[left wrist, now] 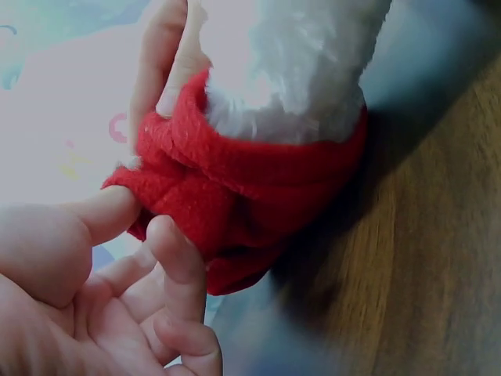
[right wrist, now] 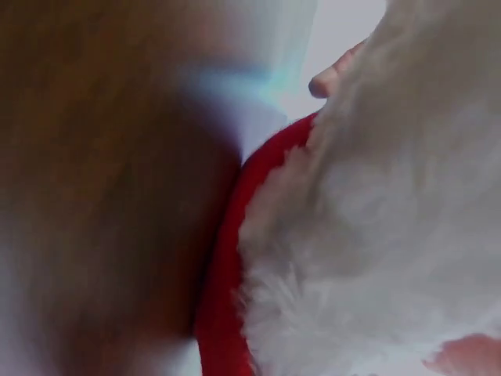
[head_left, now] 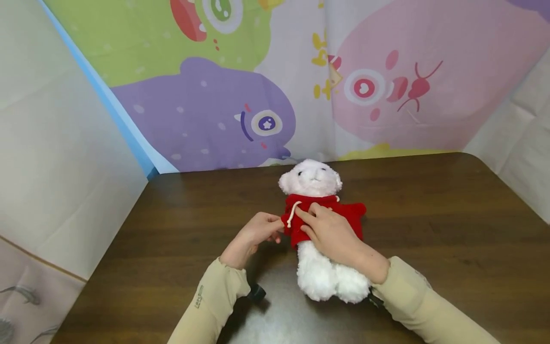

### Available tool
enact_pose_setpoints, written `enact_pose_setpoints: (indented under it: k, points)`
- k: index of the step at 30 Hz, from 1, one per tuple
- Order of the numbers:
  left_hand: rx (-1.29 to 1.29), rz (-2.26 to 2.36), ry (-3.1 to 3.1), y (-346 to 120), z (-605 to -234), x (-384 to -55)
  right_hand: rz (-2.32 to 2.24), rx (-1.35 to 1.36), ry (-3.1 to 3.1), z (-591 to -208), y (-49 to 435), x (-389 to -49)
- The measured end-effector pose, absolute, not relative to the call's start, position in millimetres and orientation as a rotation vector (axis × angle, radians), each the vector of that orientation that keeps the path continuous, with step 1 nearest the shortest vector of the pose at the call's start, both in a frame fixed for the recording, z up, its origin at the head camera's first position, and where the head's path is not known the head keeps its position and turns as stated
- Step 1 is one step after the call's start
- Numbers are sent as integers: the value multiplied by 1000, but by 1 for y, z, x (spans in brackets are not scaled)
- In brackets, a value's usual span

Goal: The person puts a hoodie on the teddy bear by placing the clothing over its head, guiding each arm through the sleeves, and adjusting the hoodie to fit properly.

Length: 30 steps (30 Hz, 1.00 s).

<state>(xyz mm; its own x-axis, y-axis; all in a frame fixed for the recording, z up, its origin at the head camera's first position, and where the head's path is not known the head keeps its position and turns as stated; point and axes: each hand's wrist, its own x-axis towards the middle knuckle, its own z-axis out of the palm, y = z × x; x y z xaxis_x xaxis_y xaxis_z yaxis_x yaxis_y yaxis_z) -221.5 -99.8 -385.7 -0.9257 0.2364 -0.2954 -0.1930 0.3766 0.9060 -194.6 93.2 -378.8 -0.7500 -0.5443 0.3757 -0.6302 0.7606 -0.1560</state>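
A white plush bear (head_left: 315, 274) lies on its back on the table, head toward the wall, dressed in a red hoodie (head_left: 352, 217). On the hoodie's left side in the head view, my left hand (head_left: 254, 233) pinches the sleeve end between thumb and fingers. The left wrist view shows this sleeve (left wrist: 176, 196) bunched at the fingertips. My right hand (head_left: 335, 234) rests on the bear's chest with its fingers extended, near a white drawstring (head_left: 294, 213). White fur (right wrist: 376, 211) and the red hem (right wrist: 227, 290) fill much of the right wrist view.
The dark wooden table (head_left: 429, 229) spreads to both sides of the bear. Behind it hangs a cloth (head_left: 206, 114) printed with cartoon monsters. Pale panels (head_left: 56, 143) stand at left and right. A black wrist device (head_left: 256, 292) sits under the left cuff.
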Motion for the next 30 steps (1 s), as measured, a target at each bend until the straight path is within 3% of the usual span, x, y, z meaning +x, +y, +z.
enact_pose_setpoints:
  k: [9,30]
  points:
    - [-90,1674,2239,-100,-394,-224,971,876,-2704,-378,88,-187]
    - [-90,1693,2138,-103,-396,-220,1003,921,-2659,-378,90,-187]
